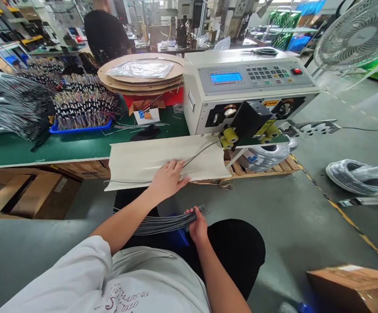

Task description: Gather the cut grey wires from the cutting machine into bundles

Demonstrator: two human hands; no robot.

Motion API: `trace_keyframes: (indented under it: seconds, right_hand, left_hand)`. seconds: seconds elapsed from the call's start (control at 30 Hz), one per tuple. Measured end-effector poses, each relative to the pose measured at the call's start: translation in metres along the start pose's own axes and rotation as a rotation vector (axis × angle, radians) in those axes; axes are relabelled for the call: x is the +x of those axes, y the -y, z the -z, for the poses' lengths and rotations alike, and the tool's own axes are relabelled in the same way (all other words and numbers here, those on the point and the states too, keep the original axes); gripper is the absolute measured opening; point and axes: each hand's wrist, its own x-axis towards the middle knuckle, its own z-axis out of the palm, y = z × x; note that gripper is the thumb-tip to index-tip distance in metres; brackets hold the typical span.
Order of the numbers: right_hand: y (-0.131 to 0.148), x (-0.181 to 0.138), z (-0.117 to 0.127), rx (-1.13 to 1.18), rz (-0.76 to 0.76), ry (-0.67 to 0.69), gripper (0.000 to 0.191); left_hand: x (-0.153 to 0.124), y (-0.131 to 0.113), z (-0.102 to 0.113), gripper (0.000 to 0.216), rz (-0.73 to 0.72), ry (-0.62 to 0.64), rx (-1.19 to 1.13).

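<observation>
My left hand point(168, 177) rests on the cream catch tray point(137, 163), fingers closed over a grey wire point(202, 153) that runs out of the cutting machine's yellow rollers point(230, 136). Lower down, over my lap, my right hand point(197, 224) grips a bundle of cut grey wires point(163, 224) near its right end. The bundle stretches left behind my left forearm.
The wire cutting machine point(250, 87) stands on the green bench point(45, 148), with piles of cut wires point(9, 108), a blue bin point(78, 128) and cardboard discs point(140, 76). A wire coil point(267, 156) sits on a pallet. A fan point(358, 34) stands right; another person's torso point(106, 34) shows behind.
</observation>
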Motion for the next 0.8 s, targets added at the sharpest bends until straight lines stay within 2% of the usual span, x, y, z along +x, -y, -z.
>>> trace_keyframes:
  seconds: [0.13, 0.2, 0.27, 0.33, 0.43, 0.5, 0.6, 0.8]
  right_hand:
    - [0.0, -0.001, -0.001, 0.025, 0.001, 0.015, 0.028]
    - [0.0, -0.001, -0.002, 0.034, -0.002, 0.038, 0.032]
    - [0.001, -0.002, -0.003, 0.038, 0.001, 0.048, 0.032]
    - [0.001, -0.003, -0.005, 0.041, 0.0, 0.041, 0.031]
    - [0.001, -0.005, -0.006, 0.019, -0.025, -0.011, 0.029]
    - [0.001, -0.006, -0.006, 0.0, -0.043, -0.05, 0.027]
    - [0.003, -0.007, -0.007, 0.001, -0.051, -0.056, 0.026]
    - [0.001, -0.006, -0.004, -0.015, -0.027, -0.038, 0.03]
  left_hand:
    - [-0.039, 0.008, 0.009, 0.029, -0.153, 0.017, 0.135]
    - [-0.068, 0.005, 0.006, 0.025, -0.238, 0.009, 0.182]
    - [-0.1, -0.002, -0.004, 0.022, -0.29, 0.059, 0.189]
    - [-0.128, -0.007, -0.018, 0.025, -0.272, 0.172, 0.174]
    - [-0.16, -0.008, -0.042, 0.032, -0.144, 0.359, 0.137]
    - [-0.172, -0.004, -0.053, 0.034, -0.057, 0.446, 0.112]
    - [-0.182, 0.003, -0.057, 0.037, 0.017, 0.514, 0.11]
    - [-0.186, 0.006, -0.056, 0.037, -0.031, 0.527, 0.158]
